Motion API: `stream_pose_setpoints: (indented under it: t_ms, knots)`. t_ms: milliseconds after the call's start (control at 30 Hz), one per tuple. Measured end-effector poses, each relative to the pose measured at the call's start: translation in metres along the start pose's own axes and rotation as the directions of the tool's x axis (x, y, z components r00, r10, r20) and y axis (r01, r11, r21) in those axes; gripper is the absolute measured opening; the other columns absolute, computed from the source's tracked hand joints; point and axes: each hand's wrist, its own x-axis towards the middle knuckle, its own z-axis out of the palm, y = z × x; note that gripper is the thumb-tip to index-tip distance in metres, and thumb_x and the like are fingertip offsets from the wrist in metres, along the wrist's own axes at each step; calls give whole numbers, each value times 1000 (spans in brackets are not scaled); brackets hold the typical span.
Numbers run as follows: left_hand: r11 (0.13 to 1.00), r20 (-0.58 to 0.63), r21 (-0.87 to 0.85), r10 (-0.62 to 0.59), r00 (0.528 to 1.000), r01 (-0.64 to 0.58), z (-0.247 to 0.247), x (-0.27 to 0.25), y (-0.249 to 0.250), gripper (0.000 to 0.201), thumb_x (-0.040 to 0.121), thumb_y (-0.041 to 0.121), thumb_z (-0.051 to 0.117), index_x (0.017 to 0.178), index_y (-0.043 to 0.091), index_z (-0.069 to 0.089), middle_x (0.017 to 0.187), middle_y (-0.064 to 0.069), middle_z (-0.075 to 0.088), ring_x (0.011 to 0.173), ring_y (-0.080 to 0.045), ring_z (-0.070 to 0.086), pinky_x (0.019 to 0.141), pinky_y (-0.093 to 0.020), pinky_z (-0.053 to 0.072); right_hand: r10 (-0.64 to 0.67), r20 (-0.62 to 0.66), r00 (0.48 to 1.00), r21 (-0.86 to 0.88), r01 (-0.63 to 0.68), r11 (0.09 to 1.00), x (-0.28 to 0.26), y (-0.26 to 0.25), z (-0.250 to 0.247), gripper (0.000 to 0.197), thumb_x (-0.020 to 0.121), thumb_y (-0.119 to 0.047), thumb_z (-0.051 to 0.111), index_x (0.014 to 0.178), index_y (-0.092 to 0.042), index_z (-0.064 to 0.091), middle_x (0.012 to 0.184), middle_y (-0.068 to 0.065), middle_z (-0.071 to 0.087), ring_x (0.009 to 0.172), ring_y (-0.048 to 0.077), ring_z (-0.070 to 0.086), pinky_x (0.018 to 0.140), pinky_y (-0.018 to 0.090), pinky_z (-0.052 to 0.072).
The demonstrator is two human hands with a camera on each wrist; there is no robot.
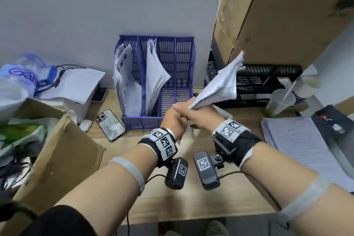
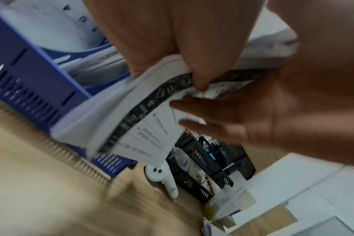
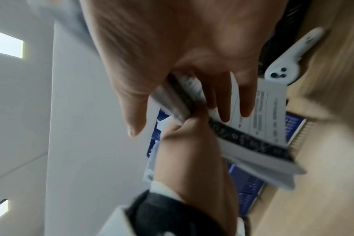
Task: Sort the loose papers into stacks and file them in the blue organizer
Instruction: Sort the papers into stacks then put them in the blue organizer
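Note:
Both my hands meet above the desk in front of the blue organizer (image 1: 141,121). My left hand (image 1: 175,115) pinches the near end of a bundle of loose papers (image 1: 220,82), and my right hand (image 1: 193,114) holds the same end, thumb on one side and fingers on the other. The sheets fan up and to the right. The left wrist view shows a printed sheet with a dark band (image 2: 135,121) in the bundle. The organizer's two left compartments hold filed papers (image 1: 124,82); its two right compartments (image 1: 176,90) hold none.
A phone (image 1: 111,124) and an earbud case (image 1: 85,125) lie left of the organizer beside an open cardboard box (image 1: 63,149). Black trays (image 1: 258,82), a tall carton (image 1: 277,15), a plastic cup (image 1: 279,103) and a paper stack (image 1: 298,143) stand on the right. A white controller (image 2: 166,180) lies near the trays.

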Motion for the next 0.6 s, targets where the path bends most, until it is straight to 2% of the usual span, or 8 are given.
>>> stream_pose_setpoints:
  t_ms: [67,133,200,267,367,433,500,600]
  knots:
    - [998,9,-43,52,999,-52,-7,5,-1,51,90,-11,52,137,9,56,116,10,62,105,11,58,100,-15,46,39,-95,995,70,-33,997,4,-18,5,42,85,-50,63,105,-13,63,113,4,65,108,21,61,98,32,45]
    - [984,44,34,176,983,-177,-18,11,-4,58,89,5,62,144,21,50,123,4,63,116,-7,58,106,-33,45,53,-160,986,8,-52,999,10,-26,5,32,93,-28,53,112,-4,63,122,12,65,113,27,60,84,29,46]
    - [978,151,18,205,967,-210,-31,14,-9,68,87,27,72,148,23,43,131,7,61,122,-10,56,107,-26,43,116,-142,983,-61,-126,990,12,-30,-1,38,96,-23,47,122,2,60,128,20,60,119,32,56,70,24,40]
    - [993,211,-99,80,974,-60,-43,14,-16,80,81,41,77,150,26,38,142,17,51,131,-1,48,110,-16,37,141,-107,984,-109,-153,982,14,-31,-8,41,97,-22,46,125,7,57,128,25,59,120,37,56,69,21,40]
    - [945,253,-266,-121,960,189,-53,19,-24,81,81,59,68,150,30,38,153,9,44,138,-10,44,117,-36,34,145,-58,988,-82,-149,985,12,-40,-15,37,96,-24,46,116,3,61,119,23,64,108,35,64,68,21,52]
    - [911,231,-286,-236,944,298,-53,27,-27,65,95,47,57,152,22,37,154,4,42,138,-12,43,118,-38,33,134,-14,991,-103,-135,985,14,-43,-20,31,97,-28,43,99,-4,61,102,16,67,87,23,66,73,21,53]
    - [902,211,-263,-292,933,342,-51,34,-27,56,100,31,53,152,18,36,152,1,45,137,-15,46,116,-37,35,126,-28,992,-105,-128,986,18,-45,-22,21,96,-25,48,97,-6,58,91,12,63,68,13,58,54,19,50]
    - [916,139,-202,-324,936,347,-47,44,-30,57,98,22,55,152,19,37,149,3,48,137,-23,47,116,-37,35,129,22,991,-93,-126,988,29,-47,-25,22,93,-17,55,101,2,61,101,23,68,63,20,63,47,18,53]
